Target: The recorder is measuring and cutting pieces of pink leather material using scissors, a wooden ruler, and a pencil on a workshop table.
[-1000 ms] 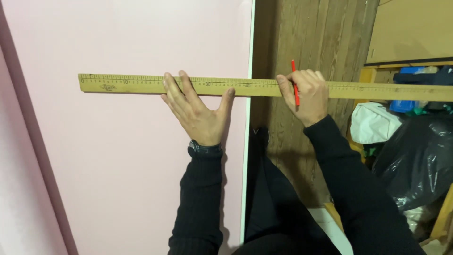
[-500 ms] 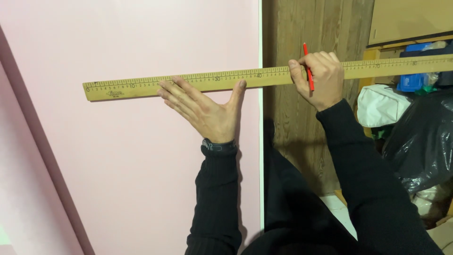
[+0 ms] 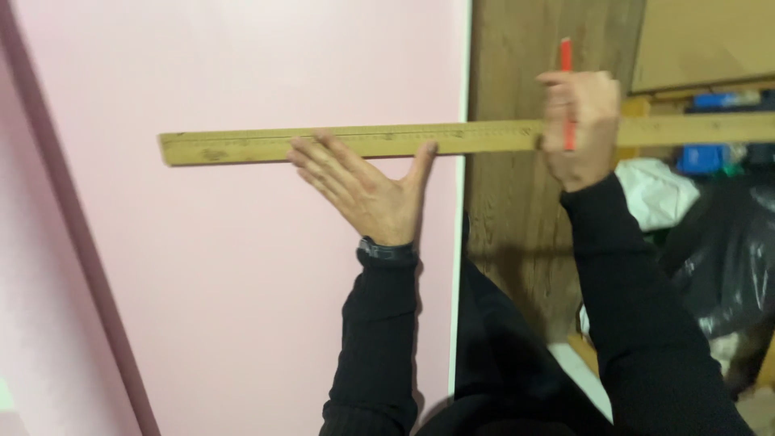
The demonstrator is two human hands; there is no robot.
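Note:
A long yellow wooden ruler (image 3: 242, 146) lies across a pale pink board (image 3: 242, 282), reaching right past the board's white edge. My left hand (image 3: 363, 187) rests flat with fingers spread, pressing the ruler's lower edge against the pink board. My right hand (image 3: 577, 129) grips the ruler further right, over a wooden panel, and holds a red pencil (image 3: 566, 56) upright between its fingers. Both arms wear black sleeves, and a dark watch sits on the left wrist.
A brown wooden panel (image 3: 525, 202) stands right of the pink board. Behind it at the right are a cardboard sheet (image 3: 702, 40), blue items (image 3: 702, 157), a white bag (image 3: 654, 190) and a black plastic bag (image 3: 726, 258). A dark pink strip (image 3: 73, 242) runs down the left.
The ruler and both hands now sit further right in view, and the ruler tilts slightly, its right end higher. The right hand has slid up with the pencil.

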